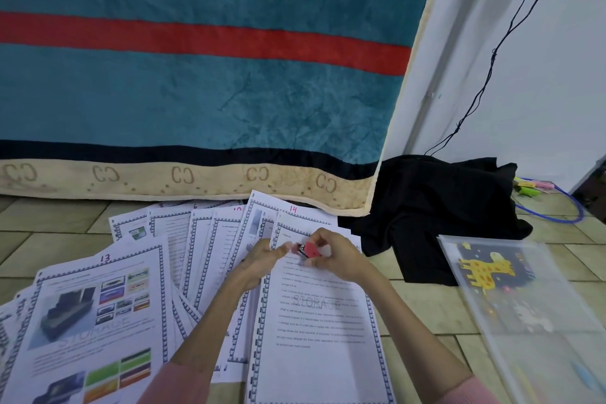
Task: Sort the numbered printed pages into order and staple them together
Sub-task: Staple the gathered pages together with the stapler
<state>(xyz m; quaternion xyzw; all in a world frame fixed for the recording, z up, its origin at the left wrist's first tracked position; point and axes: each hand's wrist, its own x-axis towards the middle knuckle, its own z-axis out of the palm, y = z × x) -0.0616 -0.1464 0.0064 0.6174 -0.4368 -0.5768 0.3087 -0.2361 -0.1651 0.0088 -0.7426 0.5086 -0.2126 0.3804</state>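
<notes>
Tiled floor [426, 311], pages [314, 321] spread; right hand [337, 257] pinches pink stapler [308, 250]; left hand [262, 259] fingers relaxed beside it.

White pages [314, 321] with blue-and-white checked borders and grey text, numbered in pink and black ink. Page 13 [98, 321] carries green, orange, blue and purple picture blocks. A pink stapler [310, 250]. Pink sleeves [183, 384]. A teal blanket [196, 82] with a red stripe, a black band and a beige monogrammed hem. Black cloth [436, 207]. A clear folder [524, 305] showing a yellow giraffe on navy. Olive floor tiles [49, 223].
</notes>
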